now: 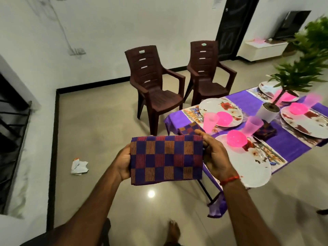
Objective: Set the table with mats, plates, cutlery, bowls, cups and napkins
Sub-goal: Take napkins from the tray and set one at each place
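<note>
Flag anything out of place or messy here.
A crumpled white paper scrap lies on the floor left of the table, loose litter in a tidy room. The nearest plate also seems to overhang the table edge.

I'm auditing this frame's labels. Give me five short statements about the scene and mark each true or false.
1. The left hand and right hand both hold the folded checked napkin. True.
2. The napkin lies on the table. False: it is held in the air beside the table's corner.
3. The nearest pink bowl sits on a plate. True.
4. The two brown plastic chairs are tucked under the table. False: they stand apart from it, near the wall.
5. The plant stands in a black pot. False: the pot is white.
</note>
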